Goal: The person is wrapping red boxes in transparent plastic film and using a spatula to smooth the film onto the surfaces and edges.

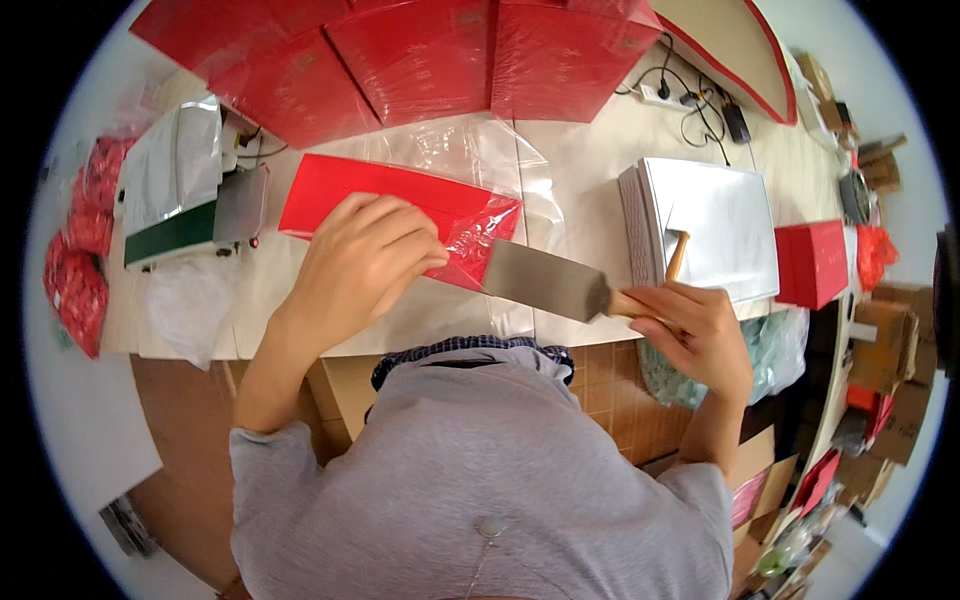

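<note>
A flat red box or packet (pixel 397 187) lies at a slant on the tabletop before me. Creased clear plastic film (pixel 484 232) covers its right end. My left hand (pixel 367 251) is bent over the packet's near edge, its fingertips close together at the film. Whether they pinch the film is hidden. My right hand (pixel 694 330) grips the wooden handle of a broad metal scraper (pixel 547 281). The blade points left, and its tip meets the near right corner of the filmed end.
Large red boxes (pixel 420 67) in clear wrap stand at the back. At right are a white stack (pixel 712 217) bearing a small wooden-handled tool (pixel 678 255), a red box (pixel 812 262) and a power strip (pixel 660 96). A green-and-silver machine (pixel 176 195) stands at left, near crumpled plastic (pixel 187 307).
</note>
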A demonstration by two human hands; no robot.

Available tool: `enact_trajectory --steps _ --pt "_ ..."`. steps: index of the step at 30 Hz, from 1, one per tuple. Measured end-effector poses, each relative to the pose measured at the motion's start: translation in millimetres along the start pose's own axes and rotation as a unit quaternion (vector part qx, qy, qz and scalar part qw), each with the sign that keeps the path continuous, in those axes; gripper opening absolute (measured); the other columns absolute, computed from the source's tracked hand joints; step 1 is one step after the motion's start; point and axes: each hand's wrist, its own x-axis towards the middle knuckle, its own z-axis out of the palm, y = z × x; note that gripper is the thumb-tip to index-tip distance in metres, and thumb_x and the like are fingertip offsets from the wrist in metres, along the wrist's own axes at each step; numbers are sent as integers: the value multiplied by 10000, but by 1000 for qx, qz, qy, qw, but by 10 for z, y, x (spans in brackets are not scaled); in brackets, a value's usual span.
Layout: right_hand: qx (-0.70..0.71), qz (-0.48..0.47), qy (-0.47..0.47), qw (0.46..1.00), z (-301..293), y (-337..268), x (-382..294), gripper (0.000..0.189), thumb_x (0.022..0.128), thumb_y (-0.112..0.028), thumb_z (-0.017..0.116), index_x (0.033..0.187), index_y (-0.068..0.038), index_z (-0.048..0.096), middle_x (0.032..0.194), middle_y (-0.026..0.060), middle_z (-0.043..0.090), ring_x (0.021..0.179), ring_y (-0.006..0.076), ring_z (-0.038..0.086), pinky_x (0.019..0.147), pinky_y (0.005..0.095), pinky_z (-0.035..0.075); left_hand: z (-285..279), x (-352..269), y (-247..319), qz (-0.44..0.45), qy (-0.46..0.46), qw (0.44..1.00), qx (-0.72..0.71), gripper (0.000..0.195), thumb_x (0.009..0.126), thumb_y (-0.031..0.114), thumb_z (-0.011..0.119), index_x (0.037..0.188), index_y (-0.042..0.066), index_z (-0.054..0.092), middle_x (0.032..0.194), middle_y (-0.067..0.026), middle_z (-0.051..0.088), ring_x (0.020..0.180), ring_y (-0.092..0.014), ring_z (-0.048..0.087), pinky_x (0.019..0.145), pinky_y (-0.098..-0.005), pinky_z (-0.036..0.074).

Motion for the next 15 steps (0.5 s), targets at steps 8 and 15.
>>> enact_trajectory --steps 8,15 --pt "92 39 -6 995 100 -65 -60 249 809 -161 731 982 14 693 712 114 640 563 241 604 501 322 452 209 42 -157 -31 16 998 -45 120 755 151 722 785 59 651 862 -44 603 889 -240 567 798 -375 428" --pt "15 44 -2 999 253 -154 234 231 813 -123 723 1019 -24 691 682 91 612 538 252 585 483 342 441 342 41 -248 -75 38 995 -57 121 782 169 714 812 71 650 871 -32 596 881 -224 567 797 -358 443"
